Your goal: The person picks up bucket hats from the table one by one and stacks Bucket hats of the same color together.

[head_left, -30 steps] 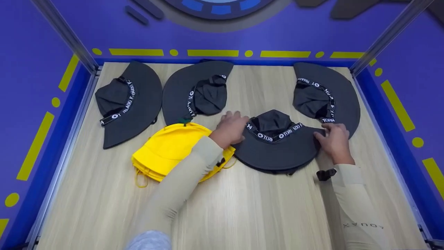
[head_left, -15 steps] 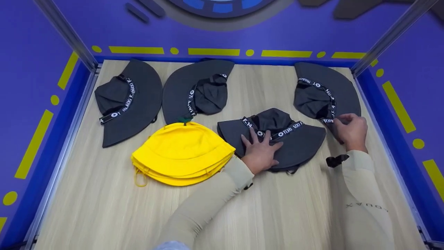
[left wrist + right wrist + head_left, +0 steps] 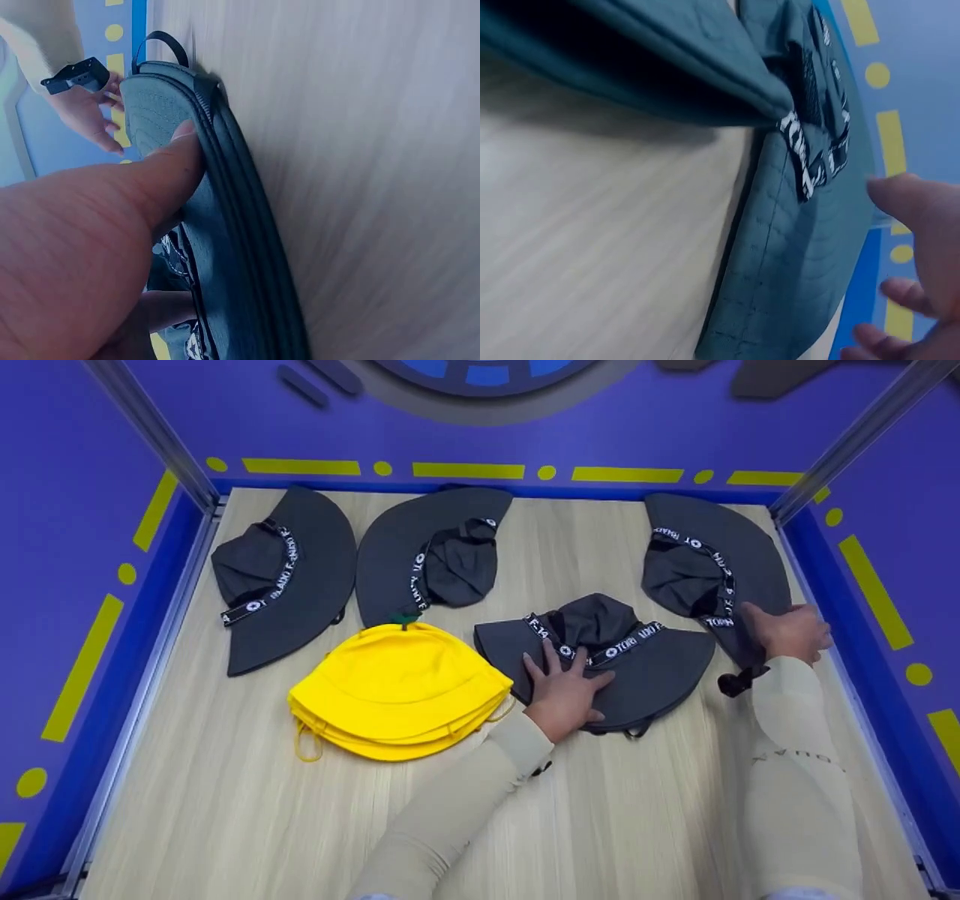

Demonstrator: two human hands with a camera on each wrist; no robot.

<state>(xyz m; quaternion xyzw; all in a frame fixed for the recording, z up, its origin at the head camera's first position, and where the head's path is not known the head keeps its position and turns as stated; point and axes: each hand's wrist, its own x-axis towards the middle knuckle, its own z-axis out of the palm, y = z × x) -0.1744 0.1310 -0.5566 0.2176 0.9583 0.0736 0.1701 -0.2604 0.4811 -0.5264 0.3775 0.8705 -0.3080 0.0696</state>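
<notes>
My left hand (image 3: 562, 697) lies spread on the front dark grey brimmed hat (image 3: 651, 679), its fingertips near the lettered band. In the left wrist view the thumb (image 3: 169, 169) rests on the brim, whose edge shows stacked layers. At the right, my right hand (image 3: 796, 634) is at the lower brim of another dark hat (image 3: 757, 547), which lies folded half flat. The right wrist view shows that hand's thumb (image 3: 907, 199) and fingers apart, grasping nothing. Whether it touches the brim I cannot tell.
A stack of yellow hats (image 3: 397, 682) with a green stem lies left of the front hat. Two more dark hats, one at the far left (image 3: 322, 562) and one at back centre (image 3: 390, 547), lie near the purple back wall (image 3: 480, 442). Side walls flank the wooden table (image 3: 247, 810).
My left hand has moved from the front hat's left end onto its brim and stays there. My right hand has gone right, pinched the right hat's brim, then let go.
</notes>
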